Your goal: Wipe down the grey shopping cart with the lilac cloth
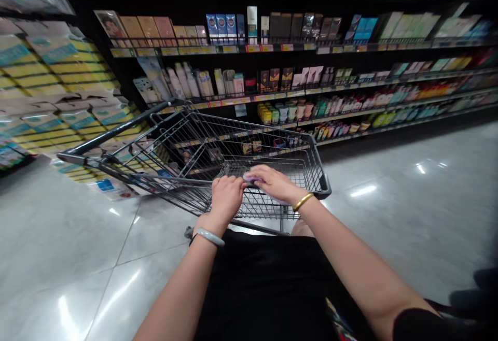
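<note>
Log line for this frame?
scene: supermarket aisle | left hand: gripping shopping cart at handle | right hand: laid over small purple item on handle, grip unclear | ahead: stocked shelves

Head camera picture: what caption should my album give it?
Left hand and right hand on a wire shopping cart's handle, facing stocked shop shelves.

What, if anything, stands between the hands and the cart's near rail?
Almost nothing. The left hand is closed round the near rail of the cart. The right hand lies on the same rail, with only a small pink-purple item under it; what that item is cannot be told.
</note>
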A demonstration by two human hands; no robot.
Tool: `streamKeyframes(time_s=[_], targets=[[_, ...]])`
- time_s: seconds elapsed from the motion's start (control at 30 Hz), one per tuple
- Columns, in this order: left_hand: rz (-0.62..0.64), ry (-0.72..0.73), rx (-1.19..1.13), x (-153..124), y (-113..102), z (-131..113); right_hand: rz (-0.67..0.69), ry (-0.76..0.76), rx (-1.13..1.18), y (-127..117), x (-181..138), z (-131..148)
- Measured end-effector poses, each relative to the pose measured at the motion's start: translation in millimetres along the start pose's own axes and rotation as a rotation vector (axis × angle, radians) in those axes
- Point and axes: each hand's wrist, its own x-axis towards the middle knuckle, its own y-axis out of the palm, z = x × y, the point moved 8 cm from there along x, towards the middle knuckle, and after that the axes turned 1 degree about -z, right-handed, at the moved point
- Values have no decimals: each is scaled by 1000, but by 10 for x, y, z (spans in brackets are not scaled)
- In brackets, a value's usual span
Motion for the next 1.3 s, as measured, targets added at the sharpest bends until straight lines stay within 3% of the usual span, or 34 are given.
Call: streamKeyframes(time_s=[0.1,0.2,0.33,0.47,0.57,0.63,0.7,0.8,0.87,0.97,1.07,1.3], targets=[[4,-2,-12,-19,-9,0,79,18,-5,36,-145,-121],[6,-10,-25,-23,-1,-3,48,102,-104,11,-228,-219],[7,-14,-17,-5,12,-6,-167,146,-174,-11,-150,-78],[-4,6,-9,-2,-2,-20,-411,25,-84,9,-95,196],[0,15,-4,-16,-6,-25,-480,-54,-50,5,-174,260],[8,14,-9,-22,0,-25,-469,-34,-84,-25,-228,207],[12,4,-22,-19,9,-21,-407,100,-163,-61,-224,67],[10,-17,-30,1,25,-12,-196,376,-284,-37,-117,-148],[5,-19,-25,15,34,-15,-97,429,-320,12,-11,-143],[-8,-11,-16,22,33,-20,-148,304,-328,53,100,60],[-16,6,-23,9,23,-23,-213,148,-321,103,19,219],[-25,-7,-50,-10,15,-9,-165,-51,-330,110,-267,117]])
